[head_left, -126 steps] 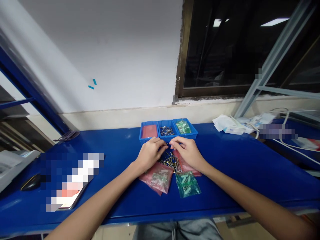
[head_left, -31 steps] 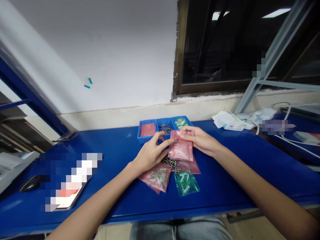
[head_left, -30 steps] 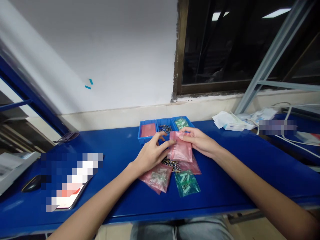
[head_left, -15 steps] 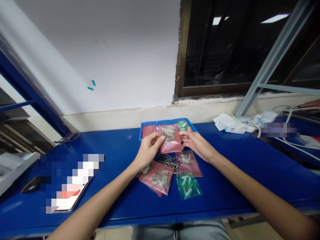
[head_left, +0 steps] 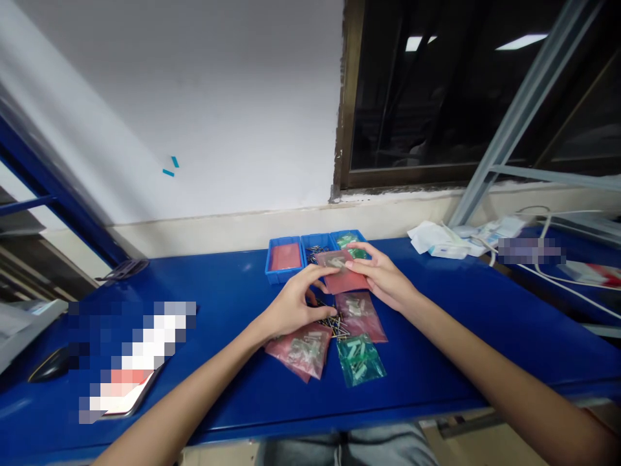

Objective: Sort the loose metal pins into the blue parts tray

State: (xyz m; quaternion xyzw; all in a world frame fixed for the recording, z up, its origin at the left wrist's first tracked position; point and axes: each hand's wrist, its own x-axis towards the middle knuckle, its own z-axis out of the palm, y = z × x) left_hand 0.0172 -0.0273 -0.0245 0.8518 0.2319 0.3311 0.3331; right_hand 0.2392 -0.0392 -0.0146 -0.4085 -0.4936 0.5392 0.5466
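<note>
My right hand (head_left: 388, 277) pinches the right edge of a pink plastic bag (head_left: 345, 281) with pale pieces inside. My left hand (head_left: 290, 305) is at the bag's left side, thumb and index finger spread; whether its fingertips touch the bag cannot be made out. Under this hand lies a loose pile of thin metal pins (head_left: 341, 327), partly hidden. Pink bags of parts (head_left: 306, 353) overlap at the pile's left front. Another filled pink bag (head_left: 359, 314) rests to its right, and a green bag (head_left: 361, 361) with white pieces lies nearest me.
Behind my hands, three joined blue bins hold flat pink bags (head_left: 285, 257), metal pins (head_left: 317, 251) and green bags (head_left: 348, 240). A pixelated phone-like object (head_left: 133, 398) and a black mouse (head_left: 51, 364) lie left. White packets (head_left: 439, 239) and cables are at right.
The pink bag has moved slightly right and tilted flatter. My left hand has let go of its front and spread lower over the pins; my right hand has taken hold of its right edge.
</note>
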